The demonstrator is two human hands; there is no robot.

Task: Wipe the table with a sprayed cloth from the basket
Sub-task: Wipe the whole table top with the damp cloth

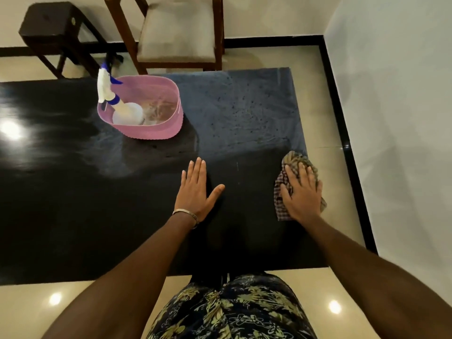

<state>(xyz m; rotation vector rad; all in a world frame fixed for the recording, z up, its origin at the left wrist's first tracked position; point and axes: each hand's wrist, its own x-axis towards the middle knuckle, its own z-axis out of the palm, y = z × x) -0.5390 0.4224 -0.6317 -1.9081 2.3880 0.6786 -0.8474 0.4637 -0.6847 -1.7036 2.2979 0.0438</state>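
At far left of centre on the dark surface (73,216), the pink basket (151,129) holds a spray bottle (122,111), nozzle up. The left hand (195,192) lies flat, fingers straight, holding nothing. Near the right edge, the right hand (302,192) presses flat on the checked cloth (281,206), whose long axis runs away from the person.

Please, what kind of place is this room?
Probably a dining or living room in a home: a glossy black table on a tiled floor, a cushioned wooden chair at its far side, and a pink basket holding a spray bottle.
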